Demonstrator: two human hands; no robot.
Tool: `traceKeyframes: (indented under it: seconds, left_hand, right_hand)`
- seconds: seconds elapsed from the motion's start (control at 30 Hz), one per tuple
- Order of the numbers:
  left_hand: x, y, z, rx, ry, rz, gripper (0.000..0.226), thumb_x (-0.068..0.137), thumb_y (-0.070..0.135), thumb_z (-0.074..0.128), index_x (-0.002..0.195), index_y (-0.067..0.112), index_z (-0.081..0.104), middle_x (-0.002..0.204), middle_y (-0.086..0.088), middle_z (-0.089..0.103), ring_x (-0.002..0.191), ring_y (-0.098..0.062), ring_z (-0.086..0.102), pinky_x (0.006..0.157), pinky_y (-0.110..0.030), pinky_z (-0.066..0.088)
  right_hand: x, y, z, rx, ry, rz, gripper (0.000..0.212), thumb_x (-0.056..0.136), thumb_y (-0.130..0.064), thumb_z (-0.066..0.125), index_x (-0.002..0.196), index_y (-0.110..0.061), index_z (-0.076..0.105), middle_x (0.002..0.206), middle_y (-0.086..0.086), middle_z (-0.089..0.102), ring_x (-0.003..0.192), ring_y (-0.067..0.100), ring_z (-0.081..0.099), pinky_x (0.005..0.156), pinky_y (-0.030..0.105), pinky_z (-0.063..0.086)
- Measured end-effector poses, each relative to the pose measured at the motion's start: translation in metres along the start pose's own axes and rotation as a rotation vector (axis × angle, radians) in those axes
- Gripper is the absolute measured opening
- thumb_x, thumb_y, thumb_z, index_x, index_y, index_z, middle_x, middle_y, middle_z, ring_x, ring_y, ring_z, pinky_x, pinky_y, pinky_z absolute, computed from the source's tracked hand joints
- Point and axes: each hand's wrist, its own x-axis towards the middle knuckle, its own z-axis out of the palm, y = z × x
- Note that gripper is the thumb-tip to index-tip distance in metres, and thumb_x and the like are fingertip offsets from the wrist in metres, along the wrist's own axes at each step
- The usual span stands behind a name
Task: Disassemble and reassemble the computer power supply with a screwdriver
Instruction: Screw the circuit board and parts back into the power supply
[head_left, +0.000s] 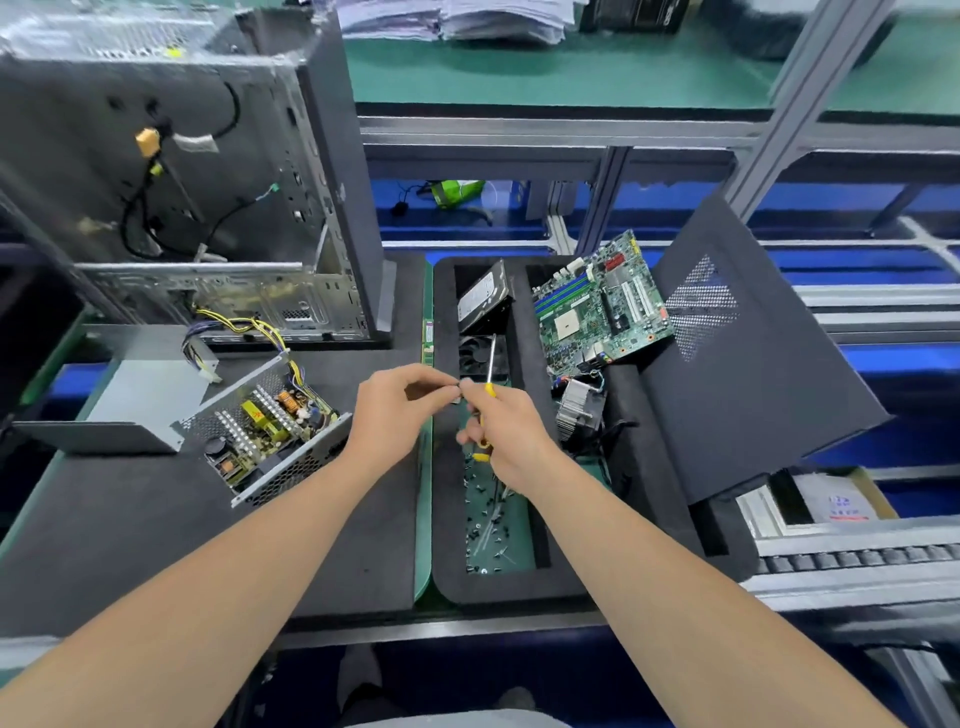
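The opened power supply (270, 431) lies on the dark mat at the left, its circuit board and wires exposed. Its grey metal cover (140, 405) rests beside it, further left. My right hand (506, 431) grips a yellow-handled screwdriver (491, 364) with the shaft pointing up and away. My left hand (397, 410) pinches a small dark part, probably a screw (457, 387), between thumb and fingertips right at my right hand's fingertips. Both hands hover over the black foam tray (444, 519), whose green floor holds several loose screws (485, 525).
An empty computer case (182, 197) stands at the back left. In the tray sit a hard drive (480, 296), a fan (475, 353), a motherboard (597, 306) and a heatsink (579, 408). A black side panel (753, 353) leans at the right. Roller conveyor (857, 561) runs at lower right.
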Motion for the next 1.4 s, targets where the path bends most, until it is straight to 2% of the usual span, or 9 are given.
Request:
traceKeyframes:
  seconds: [0.1,0.23,0.57,0.67,0.8,1.03,1.2,1.27,1.4]
  left_hand:
    - [-0.005,0.002,-0.006,-0.164,0.041,-0.036,0.009,0.088,0.022,0.082,0.094,0.029,0.082,0.089,0.011,0.079,0.085,-0.005,0.074,0.075,-0.013,0.053]
    - [-0.01,0.002,-0.016,-0.3,0.074,-0.064,0.008,0.091,0.022,0.079,0.098,0.024,0.082,0.093,0.0,0.08,0.088,-0.021,0.074,0.079,-0.032,0.061]
    - [-0.016,-0.016,-0.094,-0.462,0.023,-0.063,0.008,0.092,0.015,0.077,0.099,0.019,0.078,0.104,-0.009,0.078,0.101,-0.022,0.074,0.09,-0.03,0.058]
    - [-0.012,-0.028,-0.128,-0.552,0.107,-0.102,0.006,0.085,0.014,0.081,0.088,0.018,0.078,0.099,-0.015,0.078,0.098,-0.031,0.075,0.091,-0.039,0.06]
    - [-0.008,-0.044,-0.174,-0.693,0.159,-0.173,0.019,0.074,0.021,0.091,0.085,0.015,0.077,0.096,-0.022,0.076,0.089,-0.03,0.074,0.084,-0.034,0.06]
    - [-0.009,-0.072,-0.219,-0.766,0.063,-0.156,0.015,0.083,0.016,0.077,0.098,0.014,0.081,0.092,-0.014,0.076,0.085,-0.024,0.073,0.084,-0.031,0.06]
    - [-0.01,-0.086,-0.232,-0.727,0.025,-0.171,0.013,0.088,0.01,0.071,0.096,0.014,0.08,0.092,-0.016,0.075,0.085,-0.026,0.072,0.087,-0.034,0.06]
    - [-0.011,-0.09,-0.238,-0.607,0.022,-0.142,0.015,0.092,0.004,0.07,0.096,0.015,0.079,0.092,-0.017,0.076,0.086,-0.026,0.073,0.086,-0.033,0.061]
    - [-0.009,-0.096,-0.251,-0.279,-0.005,-0.049,0.028,0.093,-0.002,0.071,0.09,0.024,0.08,0.088,-0.008,0.079,0.086,-0.024,0.078,0.081,-0.024,0.06]
  right_hand:
    - [-0.006,-0.009,0.008,0.091,-0.06,0.036,0.018,0.104,-0.018,0.065,0.091,-0.005,0.065,0.075,0.003,0.045,0.043,0.014,0.036,0.056,0.034,0.047]
    - [-0.011,-0.018,0.02,0.175,-0.139,0.076,0.012,0.101,-0.014,0.065,0.092,-0.007,0.064,0.073,0.002,0.049,0.043,0.013,0.039,0.053,0.03,0.047]
    - [-0.012,-0.022,0.078,-0.042,-0.291,0.052,0.021,0.096,-0.027,0.076,0.096,-0.008,0.067,0.074,0.001,0.049,0.046,0.013,0.041,0.055,0.032,0.046]
    - [-0.014,-0.022,0.101,-0.123,-0.391,0.01,0.02,0.101,-0.022,0.063,0.109,-0.004,0.069,0.075,0.007,0.055,0.046,0.018,0.043,0.055,0.036,0.04]
    - [-0.018,-0.02,0.133,-0.352,-0.523,-0.068,0.024,0.102,-0.009,0.043,0.124,-0.011,0.054,0.08,0.014,0.068,0.049,0.022,0.045,0.051,0.034,0.042]
    - [-0.013,-0.013,0.169,-0.665,-0.555,-0.254,0.014,0.093,-0.022,0.056,0.104,-0.029,0.051,0.096,0.004,0.079,0.056,0.024,0.049,0.047,0.03,0.041]
    - [-0.009,-0.01,0.184,-0.755,-0.489,-0.3,0.014,0.079,-0.034,0.064,0.091,-0.036,0.057,0.094,0.015,0.075,0.05,0.021,0.052,0.046,0.029,0.042]
    - [-0.008,-0.01,0.186,-0.819,-0.464,-0.367,0.013,0.083,-0.031,0.068,0.091,-0.035,0.058,0.092,0.007,0.075,0.049,0.015,0.055,0.049,0.026,0.045]
    - [-0.011,-0.022,0.189,-1.017,-0.429,-0.488,0.024,0.092,-0.024,0.069,0.088,-0.048,0.064,0.09,-0.034,0.066,0.062,-0.007,0.061,0.06,0.012,0.044]
